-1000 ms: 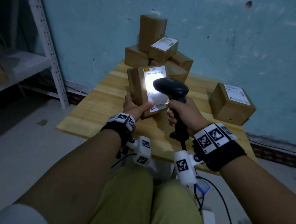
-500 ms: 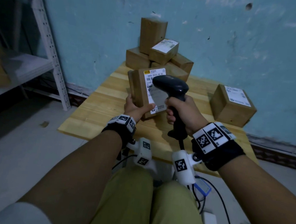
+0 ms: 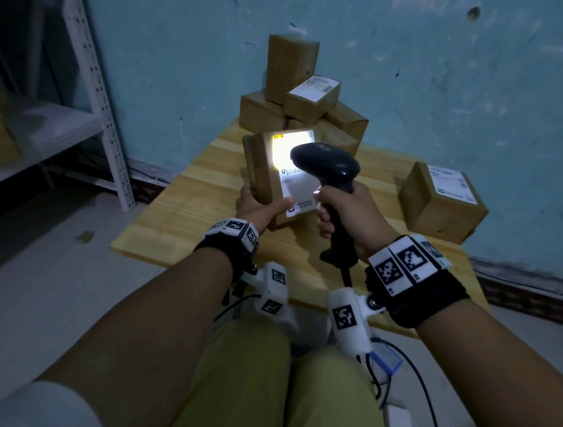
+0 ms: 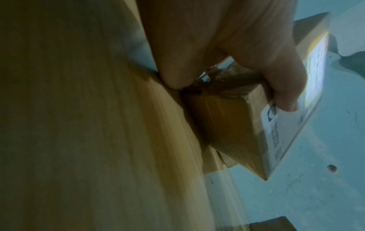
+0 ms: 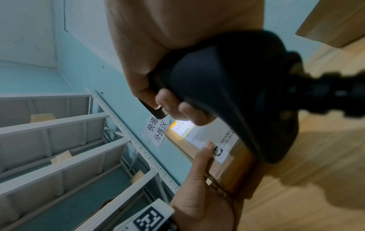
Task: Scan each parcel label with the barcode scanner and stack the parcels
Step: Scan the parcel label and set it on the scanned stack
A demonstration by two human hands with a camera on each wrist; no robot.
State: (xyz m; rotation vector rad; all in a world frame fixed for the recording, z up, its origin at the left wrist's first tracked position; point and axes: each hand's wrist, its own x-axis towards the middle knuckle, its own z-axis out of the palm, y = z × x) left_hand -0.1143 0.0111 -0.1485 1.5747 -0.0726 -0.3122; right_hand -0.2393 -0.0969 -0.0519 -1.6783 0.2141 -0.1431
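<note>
My left hand (image 3: 260,208) grips a brown cardboard parcel (image 3: 263,170) (image 4: 227,125) tilted up on its edge on the wooden table (image 3: 184,211), thumb on its white label (image 3: 297,180). My right hand (image 3: 349,213) holds the black barcode scanner (image 3: 329,169) (image 5: 227,96) by the handle, its head just right of the label. Bright scanner light falls on the label's upper part (image 5: 181,126). A pile of several parcels (image 3: 301,101) stands at the table's back against the wall. One labelled parcel (image 3: 443,201) sits alone at the right.
A blue wall (image 3: 458,75) backs the table. Grey metal shelving (image 3: 80,73) (image 5: 59,140) stands at the left with a few boxes on it. The scanner's cable (image 3: 428,392) hangs past my knees to the floor. A white paper sign (image 5: 158,131) hangs on the wall.
The scanner light, on one second ago and off half a second ago, is lit on the label again. Both hands hold the parcel and scanner in nearly the same place.
</note>
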